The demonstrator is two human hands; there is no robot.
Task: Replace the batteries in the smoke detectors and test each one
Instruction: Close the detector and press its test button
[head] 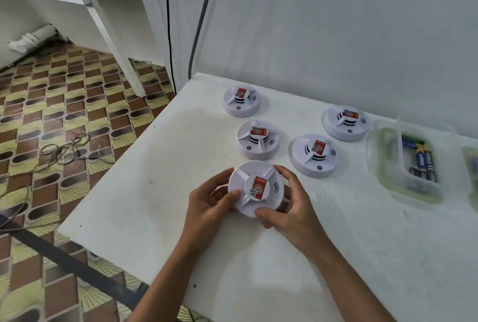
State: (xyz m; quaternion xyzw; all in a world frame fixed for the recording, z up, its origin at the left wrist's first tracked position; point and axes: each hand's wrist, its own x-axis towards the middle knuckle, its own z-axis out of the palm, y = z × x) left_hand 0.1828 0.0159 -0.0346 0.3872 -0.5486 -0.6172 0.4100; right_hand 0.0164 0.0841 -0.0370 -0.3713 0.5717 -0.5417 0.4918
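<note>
White moulded plastic fills my grip: a round, domed smoke detector (254, 189) with raised ribs fanning out from a flat central disc that carries a red label and a small printed code square. My left hand (207, 199) curls round its left rim, thumb pressed on the top face; my right hand (288, 201) wraps the right rim, fingers behind and thumb on the near edge. I hold it low over the table's near-left part.

Four more detectors of the same make sit face up on the table (181, 166): one far left (241, 101), one nearer me (258, 139), one to its right (315, 155) and one far right (345, 122), all apart from each other. Right of them lies a clear plastic tray (388, 166) with rounded corners and a greenish tinge, holding several slim cylindrical batteries (424, 164) in dark wrappers.

Chalky white and slightly scuffed, the tabletop meets a plain white wall. Left of it the floor (64, 114) shows glossy brown and yellow patterned covering, with a loose tangle of thin cable (64, 151) lying on it.
</note>
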